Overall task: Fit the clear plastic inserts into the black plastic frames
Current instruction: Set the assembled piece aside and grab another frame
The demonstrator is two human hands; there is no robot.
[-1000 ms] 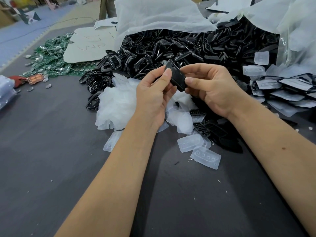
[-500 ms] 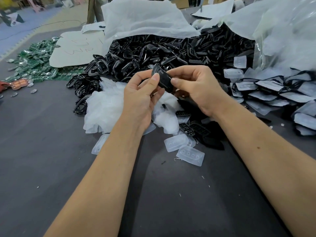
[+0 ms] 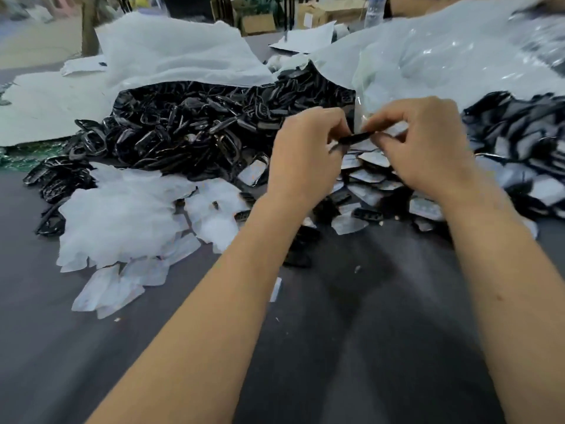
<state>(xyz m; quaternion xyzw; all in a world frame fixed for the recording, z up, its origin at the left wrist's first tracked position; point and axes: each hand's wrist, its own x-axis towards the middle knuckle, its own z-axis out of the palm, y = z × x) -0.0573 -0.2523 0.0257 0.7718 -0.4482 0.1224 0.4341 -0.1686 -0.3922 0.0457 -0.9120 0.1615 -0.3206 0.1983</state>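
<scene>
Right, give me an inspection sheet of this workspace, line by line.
Surface: dark table, a few pale specks.
Job's things: black frames pile; clear inserts heap; assembled pieces pile; black frame held between both hands.
Clutter: white sheets; plastic bag; green parts at left edge.
Grippers: left hand and right hand pinch the frame.
Cables: nothing seen.
Surroundings: cardboard boxes, blurred.

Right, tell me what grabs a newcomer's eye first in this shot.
First, the two hands meeting mid-frame: the left hand and right hand pinch a black frame between them. Behind them sprawls a big heap of black frames spilling from under white sheeting. To the left, a pale pile of clear inserts lies on the dark table.
</scene>
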